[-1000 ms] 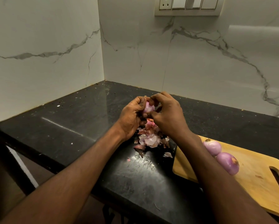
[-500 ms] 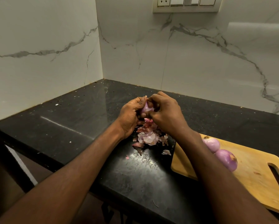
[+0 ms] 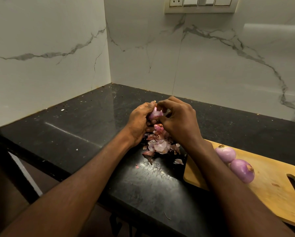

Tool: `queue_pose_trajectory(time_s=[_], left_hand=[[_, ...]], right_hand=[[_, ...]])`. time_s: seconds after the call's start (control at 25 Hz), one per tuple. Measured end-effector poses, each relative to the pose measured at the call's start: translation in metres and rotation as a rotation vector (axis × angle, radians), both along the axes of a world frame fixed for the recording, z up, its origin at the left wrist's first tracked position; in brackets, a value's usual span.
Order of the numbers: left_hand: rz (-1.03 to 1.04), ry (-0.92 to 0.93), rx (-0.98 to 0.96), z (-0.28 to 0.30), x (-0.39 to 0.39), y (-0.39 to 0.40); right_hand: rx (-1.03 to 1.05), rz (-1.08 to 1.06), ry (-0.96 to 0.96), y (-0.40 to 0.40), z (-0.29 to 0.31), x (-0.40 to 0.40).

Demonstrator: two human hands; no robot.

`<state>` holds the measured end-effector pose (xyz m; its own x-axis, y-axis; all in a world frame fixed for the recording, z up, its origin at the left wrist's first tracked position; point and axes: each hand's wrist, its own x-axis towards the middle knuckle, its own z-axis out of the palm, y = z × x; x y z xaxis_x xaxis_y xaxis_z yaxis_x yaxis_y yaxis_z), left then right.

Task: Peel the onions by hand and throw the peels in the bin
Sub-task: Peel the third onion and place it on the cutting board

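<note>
While the left hand [image 3: 139, 119] cups the onion [image 3: 155, 113] from its left and underneath, fingers curled round the bulb, the right hand [image 3: 177, 118] sits hard against it from the right, fingers bent over the top and picking at the skin there. The onion lies between the two palms, raised above the worktop [image 3: 78, 127], and only a pale pink-white patch of it shows; which end carries the root cannot be told, though a small dry tip pokes up at the top by the left thumb. That tip suggests the long axis runs roughly up and away from the person, so a strip of skin would probably come off downward toward the wrists. Since the right hand does the picking and the left only steadies, any turn of the bulb looks like the left hand's job.

Straight below the hands, a heap of peels [image 3: 158, 142] rests on the worktop, with loose flakes scattered nearer the person. Further right, two peeled onions [image 3: 235, 161] lie touching each other on a wooden cutting board [image 3: 271, 190], just beside the right forearm. No bin is in view, so the peels have yet to be gathered and carried off.
</note>
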<state>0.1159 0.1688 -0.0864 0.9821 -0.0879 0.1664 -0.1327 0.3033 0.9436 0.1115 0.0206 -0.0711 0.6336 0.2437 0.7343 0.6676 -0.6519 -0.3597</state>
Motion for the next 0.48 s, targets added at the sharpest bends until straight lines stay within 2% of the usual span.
queue_pose_trajectory(time_s=[0.48], left_hand=[[0.087,0.041,-0.035,0.0018,0.0026,-0.0028]], right_hand=[[-0.039,0.003,-0.05,0.0057,-0.0039,0.0035]])
